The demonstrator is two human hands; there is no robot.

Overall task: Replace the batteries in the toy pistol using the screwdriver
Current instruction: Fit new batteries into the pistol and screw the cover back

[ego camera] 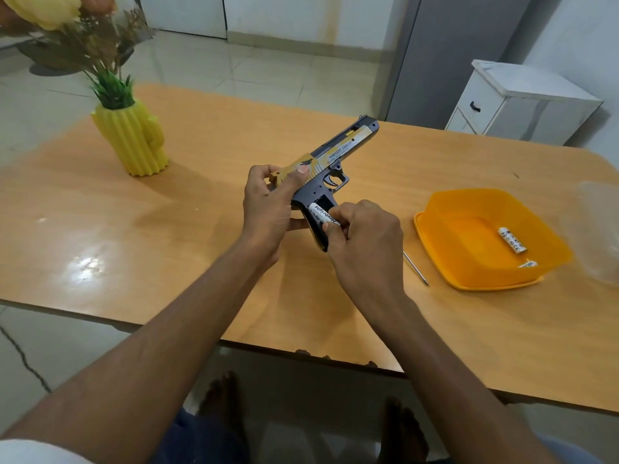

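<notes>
The grey and gold toy pistol [338, 152] is held above the table, barrel pointing away to the right. My left hand [268, 209] grips its rear end and the back of the grip. The grip's battery compartment lies uncovered, with a white battery [320, 212] in it. My right hand [365, 242] pinches the lower end of that battery with thumb and fingers. The thin metal shaft of the screwdriver [416, 268] lies on the table right of my right hand; its handle is hidden.
An orange plastic tub [445, 226] stands at the right with two batteries [511, 241] inside. A clear plastic object [599, 229] sits at the far right edge. A yellow cactus vase [134, 139] with flowers stands at the back left. The wooden table [167, 236] ends close to my body.
</notes>
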